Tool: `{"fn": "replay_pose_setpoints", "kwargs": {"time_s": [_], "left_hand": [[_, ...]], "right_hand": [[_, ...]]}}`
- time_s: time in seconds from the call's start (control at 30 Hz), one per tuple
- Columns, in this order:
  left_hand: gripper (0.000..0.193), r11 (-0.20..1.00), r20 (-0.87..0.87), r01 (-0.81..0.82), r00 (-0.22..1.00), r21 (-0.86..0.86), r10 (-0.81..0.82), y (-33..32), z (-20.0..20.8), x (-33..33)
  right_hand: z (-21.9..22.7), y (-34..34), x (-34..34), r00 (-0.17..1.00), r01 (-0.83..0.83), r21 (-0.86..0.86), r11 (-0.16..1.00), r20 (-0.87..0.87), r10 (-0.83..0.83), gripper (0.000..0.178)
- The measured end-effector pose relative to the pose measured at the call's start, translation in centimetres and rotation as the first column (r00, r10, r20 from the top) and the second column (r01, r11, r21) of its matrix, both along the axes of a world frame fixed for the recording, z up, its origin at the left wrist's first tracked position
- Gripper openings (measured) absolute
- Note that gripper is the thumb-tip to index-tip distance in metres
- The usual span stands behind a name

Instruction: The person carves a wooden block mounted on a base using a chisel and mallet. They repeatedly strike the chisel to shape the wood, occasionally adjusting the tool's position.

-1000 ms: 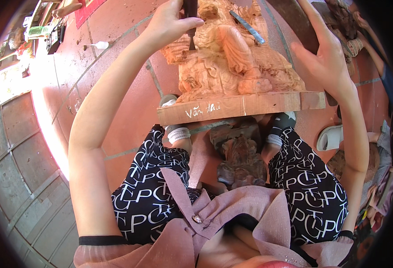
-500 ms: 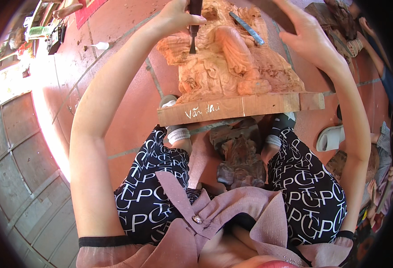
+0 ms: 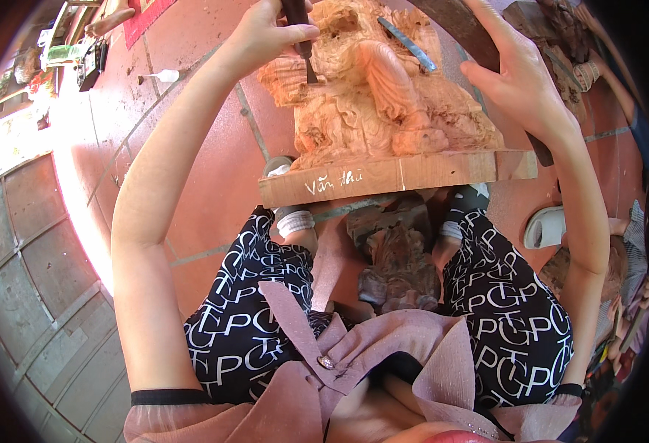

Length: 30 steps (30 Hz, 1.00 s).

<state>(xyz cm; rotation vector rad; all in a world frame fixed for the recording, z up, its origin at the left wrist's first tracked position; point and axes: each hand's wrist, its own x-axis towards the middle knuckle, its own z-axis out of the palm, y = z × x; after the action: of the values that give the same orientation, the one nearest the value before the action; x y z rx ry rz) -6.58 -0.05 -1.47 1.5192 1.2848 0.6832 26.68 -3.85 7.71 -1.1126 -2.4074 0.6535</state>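
Observation:
A reddish-brown wood carving [image 3: 339, 118] with draped folds stands ahead of me on its thick plank base [image 3: 428, 173]. My left hand [image 3: 265, 38] is closed round the dark handle of a chisel [image 3: 310, 71], whose blade tip meets the carving's left part. In my right hand [image 3: 520, 85] is a dark wooden mallet [image 3: 463, 28]. It slants over the carving's far right side, apart from the chisel, and its other end pokes out below my wrist. The frame's upper edge cuts off the chisel's top and the mallet's head. On the carving lies a slim blue-grey metal tool [image 3: 407, 44].
Between my feet, under the plank, sits a dark carved wood piece [image 3: 395, 258]. More dark wood [image 3: 542, 33] and another person's arm [image 3: 611, 85] are at the far right. A pale slipper [image 3: 544, 227] lies right. A white plastic piece [image 3: 166, 75] rests on the tiles.
My left hand has shifted slightly left, and the chisel leans more, its tip a little higher and to the left. My right hand has turned and dropped slightly, showing more of the mallet.

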Motion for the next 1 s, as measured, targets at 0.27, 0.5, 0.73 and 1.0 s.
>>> {"fn": "replay_pose_setpoints", "kwargs": {"time_s": [0.27, 0.5, 0.73, 1.0], "left_hand": [[0.061, 0.998, 0.066, 0.069, 0.995, 0.003, -0.069, 0.2, -0.2, 0.7], [0.066, 0.992, 0.003, 0.110, 0.994, 0.055, -0.110, 0.3, -0.5, 1.2], [0.064, 0.982, -0.110, 0.183, 0.978, 0.053, -0.176, 2.0, -1.1, 2.6], [0.056, 0.988, -0.200, 0.129, 0.969, -0.089, -0.145, 2.2, -0.8, 3.7]], "right_hand": [[-0.3, -0.9, -0.9, 0.981, 0.031, 0.124, 0.992, -0.192, -0.007, 0.075], [-1.0, 0.1, -0.1, 0.978, 0.102, 0.075, 0.992, -0.189, -0.086, 0.080], [-1.5, 0.9, 0.0, 0.996, 0.078, -0.060, 0.995, 0.048, -0.075, 0.076], [-3.1, 1.0, 1.6, 0.994, 0.071, 0.013, 0.997, 0.078, -0.072, 0.072]]}}
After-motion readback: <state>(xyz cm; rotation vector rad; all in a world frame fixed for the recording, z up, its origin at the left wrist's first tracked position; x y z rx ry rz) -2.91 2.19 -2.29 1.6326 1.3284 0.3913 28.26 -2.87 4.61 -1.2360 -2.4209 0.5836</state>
